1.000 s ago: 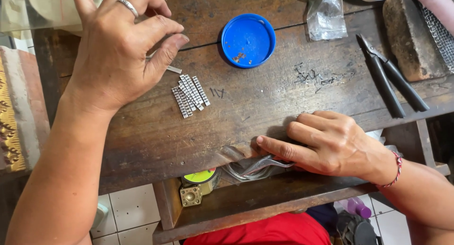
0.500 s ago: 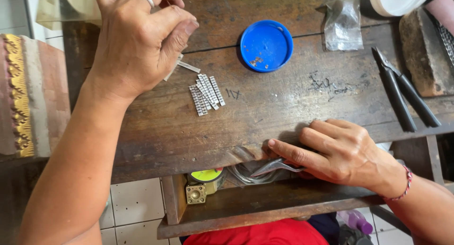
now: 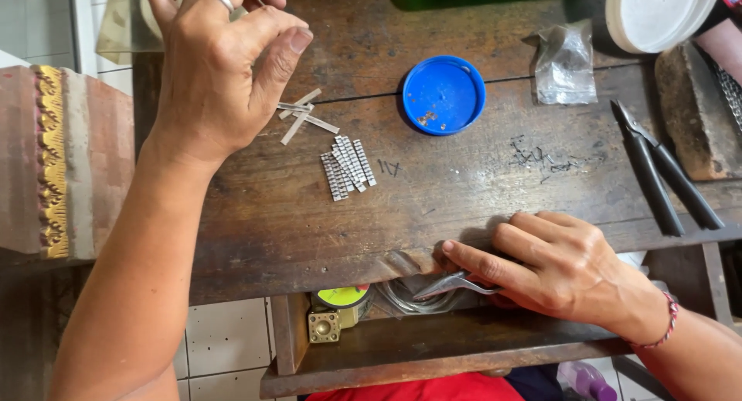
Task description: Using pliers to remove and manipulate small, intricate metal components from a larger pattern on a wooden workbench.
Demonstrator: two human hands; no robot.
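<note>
On the worn brown wooden workbench (image 3: 464,192), the left hand (image 3: 220,68) has just let three thin silver strips (image 3: 303,115) drop and hovers with loose, empty fingers, while the right hand (image 3: 556,266) grips small metal pliers (image 3: 456,283).

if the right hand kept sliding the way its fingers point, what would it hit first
The right hand points left along the bench's front edge. That way looks free; only the metal tool it grips leads. Depth is unclear.

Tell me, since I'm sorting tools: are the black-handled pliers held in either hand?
No: the black-handled pliers lie untouched on the worn wooden bench, apart from the right hand and the left hand.
</note>
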